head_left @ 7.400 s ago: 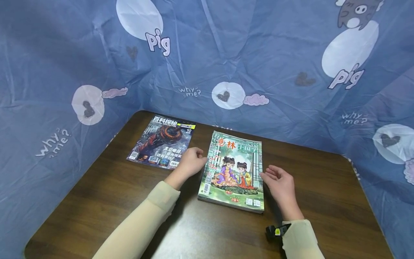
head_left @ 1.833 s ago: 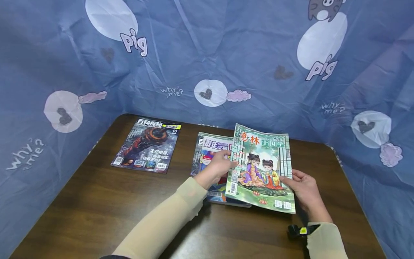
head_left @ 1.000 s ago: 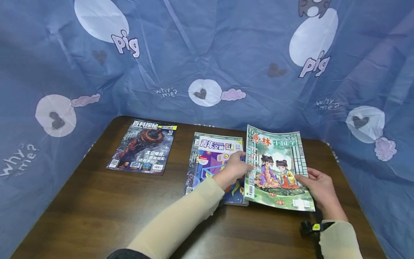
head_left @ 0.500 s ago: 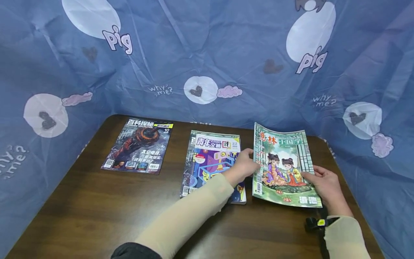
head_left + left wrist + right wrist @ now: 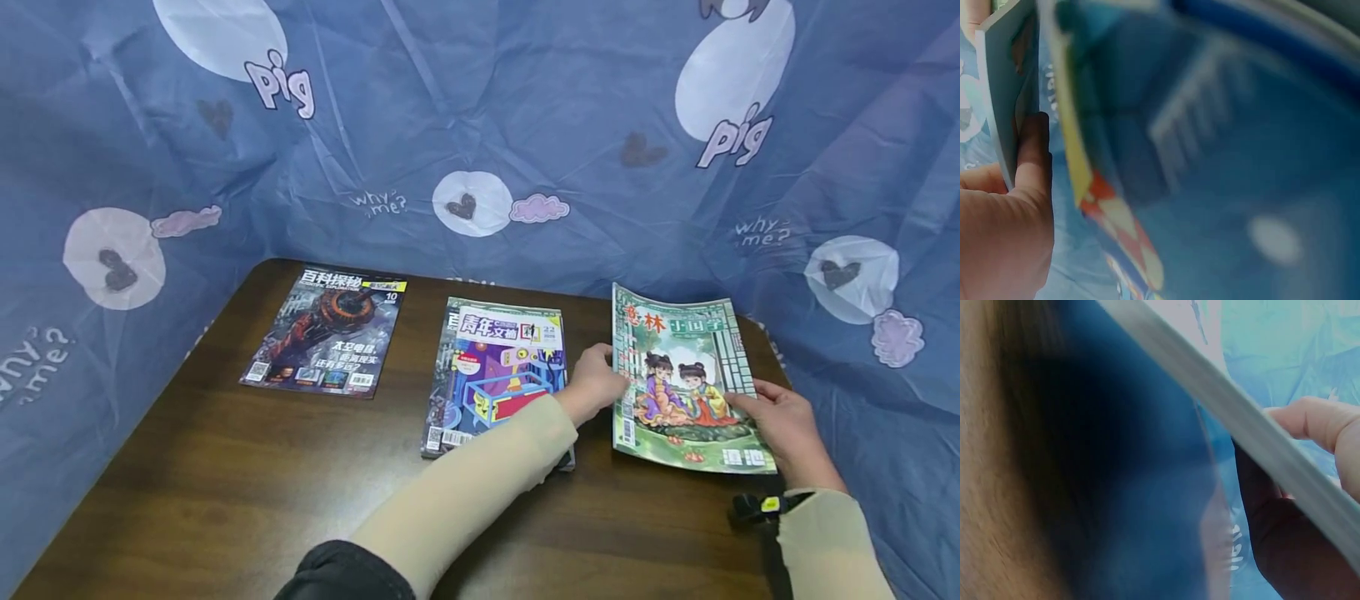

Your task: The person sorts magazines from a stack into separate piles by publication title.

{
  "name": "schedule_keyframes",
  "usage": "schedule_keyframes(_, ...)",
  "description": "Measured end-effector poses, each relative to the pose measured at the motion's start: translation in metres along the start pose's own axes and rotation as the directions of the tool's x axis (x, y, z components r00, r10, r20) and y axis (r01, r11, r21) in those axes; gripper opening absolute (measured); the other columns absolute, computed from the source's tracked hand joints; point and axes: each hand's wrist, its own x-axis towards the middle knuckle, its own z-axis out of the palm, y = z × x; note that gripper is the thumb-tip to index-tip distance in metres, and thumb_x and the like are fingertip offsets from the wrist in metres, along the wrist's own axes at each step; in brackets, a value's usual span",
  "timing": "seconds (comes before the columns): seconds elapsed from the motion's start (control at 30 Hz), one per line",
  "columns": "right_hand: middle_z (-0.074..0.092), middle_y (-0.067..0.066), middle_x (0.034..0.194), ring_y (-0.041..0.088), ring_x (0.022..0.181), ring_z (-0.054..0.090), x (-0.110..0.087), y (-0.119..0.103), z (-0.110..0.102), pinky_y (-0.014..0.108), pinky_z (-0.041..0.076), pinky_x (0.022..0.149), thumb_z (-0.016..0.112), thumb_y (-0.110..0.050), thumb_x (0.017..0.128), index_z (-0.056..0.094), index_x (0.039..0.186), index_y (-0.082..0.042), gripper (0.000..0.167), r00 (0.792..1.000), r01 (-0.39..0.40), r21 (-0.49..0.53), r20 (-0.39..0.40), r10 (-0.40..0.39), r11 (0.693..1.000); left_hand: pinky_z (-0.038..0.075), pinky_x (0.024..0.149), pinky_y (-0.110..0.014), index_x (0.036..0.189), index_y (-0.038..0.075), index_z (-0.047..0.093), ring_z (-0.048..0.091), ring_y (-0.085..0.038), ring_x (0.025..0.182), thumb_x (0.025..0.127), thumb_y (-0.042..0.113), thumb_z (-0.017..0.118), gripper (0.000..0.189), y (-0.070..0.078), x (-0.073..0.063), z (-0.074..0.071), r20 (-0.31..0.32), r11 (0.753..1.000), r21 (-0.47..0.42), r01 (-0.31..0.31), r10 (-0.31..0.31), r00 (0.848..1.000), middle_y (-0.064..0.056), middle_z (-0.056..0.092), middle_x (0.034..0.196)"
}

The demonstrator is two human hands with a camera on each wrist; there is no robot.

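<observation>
A green-covered magazine (image 5: 686, 417) with two cartoon figures is held over the right part of the table, slightly bowed. My left hand (image 5: 597, 380) pinches its left edge, and in the left wrist view that hand (image 5: 1013, 225) has thumb and fingers on either side of a magazine. The right edge is gripped by my right hand (image 5: 789, 425), thumb on the cover. From the right wrist, the magazine's pale page edge (image 5: 1229, 406) passes between thumb and fingers. Left of it lies a purple magazine (image 5: 498, 362) on top of a small stack, partly hidden by my left forearm.
A dark magazine (image 5: 322, 329) with a red-and-black machine on its cover lies at the table's back left. The brown wooden table (image 5: 225, 467) has rounded back corners. Blue patterned cloth (image 5: 465, 100) walls in the back and sides.
Both hands have lifted the green magazine off the middle stack and carried it right, uncovering the purple magazine. The dark magazine on the left stays in place; the head view has shifted.
</observation>
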Motion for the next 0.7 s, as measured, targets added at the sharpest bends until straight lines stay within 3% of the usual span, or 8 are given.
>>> schedule_keyframes(0.17,0.063,-0.011,0.084,0.010,0.072,0.065,0.004,0.001,-0.003,0.033,0.057,0.061,0.073,-0.026,0.094,0.040,0.151,0.007,0.073,0.999,-0.039,-0.049,-0.004,0.039,0.998,0.035,0.042,-0.029,0.138,0.004,0.057,0.041,-0.015,0.048,0.087,-0.012,0.065,0.053,0.003,0.003,0.007,-0.002,1.000,0.014,0.000,0.000,1.000,-0.007,0.060,0.085)
schedule_keyframes(0.43,0.065,-0.010,0.081,0.009,0.069,0.065,0.010,-0.001,-0.007,0.031,0.057,0.060,0.070,-0.021,0.096,0.041,0.145,0.014,0.067,0.999,0.042,-0.064,0.021,-0.040,0.997,0.042,0.050,-0.032,0.109,0.000,0.062,0.051,-0.020,0.066,0.083,-0.012,0.067,0.029,0.014,0.003,0.012,-0.012,0.998,0.065,-0.008,0.009,1.000,-0.007,0.057,0.081)
schedule_keyframes(0.53,0.064,-0.011,0.083,0.008,0.070,0.063,0.013,-0.001,-0.010,0.030,0.056,0.060,0.071,-0.024,0.096,0.042,0.145,0.014,0.069,0.999,0.045,-0.098,0.017,-0.043,0.994,0.044,0.052,-0.032,0.107,0.001,0.061,0.052,-0.019,0.067,0.083,-0.010,0.070,0.028,0.017,0.003,0.015,-0.017,0.997,0.077,0.009,-0.007,1.000,-0.006,0.056,0.081)
schedule_keyframes(0.7,0.063,-0.009,0.083,0.009,0.071,0.064,0.019,0.003,-0.016,0.032,0.057,0.061,0.070,-0.025,0.096,0.039,0.148,0.013,0.071,1.000,0.018,-0.114,0.024,-0.016,0.993,0.040,0.045,-0.032,0.100,0.000,0.060,0.050,-0.020,0.061,0.081,-0.013,0.066,0.023,0.021,0.006,0.019,0.008,0.992,0.126,0.014,-0.015,1.000,-0.008,0.057,0.078)
